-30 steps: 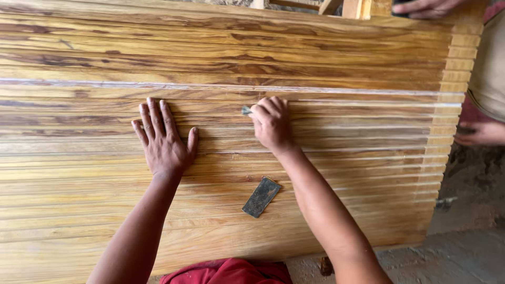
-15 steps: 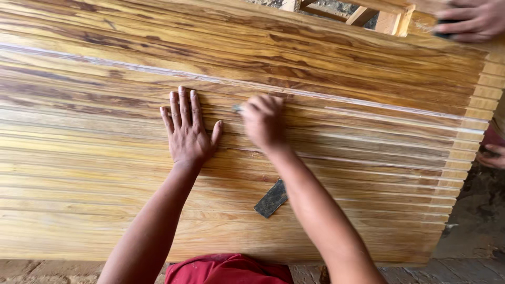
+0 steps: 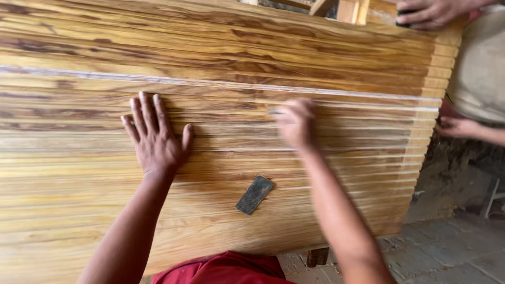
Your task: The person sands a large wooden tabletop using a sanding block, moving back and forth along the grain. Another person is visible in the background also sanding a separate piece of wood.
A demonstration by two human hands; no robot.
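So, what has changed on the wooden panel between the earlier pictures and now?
The right hand, blurred, has slid a little rightward along the grooved wooden panel. The left hand stays flat on it, and the small dark flat rectangular block lies untouched between the arms.

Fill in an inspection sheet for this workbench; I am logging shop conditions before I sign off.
Surface: grooved wooden panel with striped golden-brown grain and pale lines along its grooves.
Job's things: small grey piece under the right hand's fingers, blurred, kind unclear.
Clutter: dark flat rectangular block lying loose on the panel between the forearms.
Grippers: left hand flat, fingers spread, on the panel; right hand blurred, pressed on a groove.
Cables: nothing seen.
Surroundings: another person's hands at the panel's far right; paved floor below.
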